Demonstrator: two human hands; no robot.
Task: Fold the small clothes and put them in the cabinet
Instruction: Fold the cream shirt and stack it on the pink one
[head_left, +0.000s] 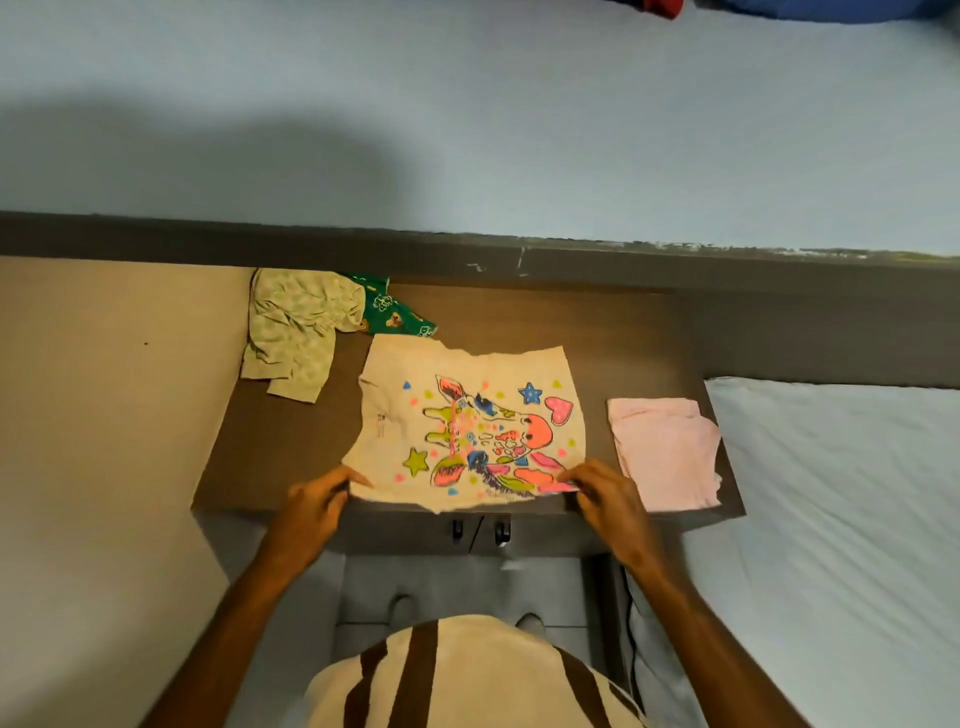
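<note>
A small cream shirt (405, 415) with a bright giraffe print lies spread on the brown cabinet top (623, 338). My left hand (317, 499) pinches its near left corner and my right hand (605, 493) pinches its near right corner, both at the cabinet's front edge. A folded pink garment (667, 457) lies to the right of the shirt. At the back left sit a crumpled pale green garment (291, 338) and, partly under it, a dark green printed one (389, 312).
Two dark handles (480, 530) show on the cabinet front below the shirt. A bed with a white sheet (841, 519) is to the right, a beige surface (104, 415) to the left, a pale blue wall (467, 130) behind.
</note>
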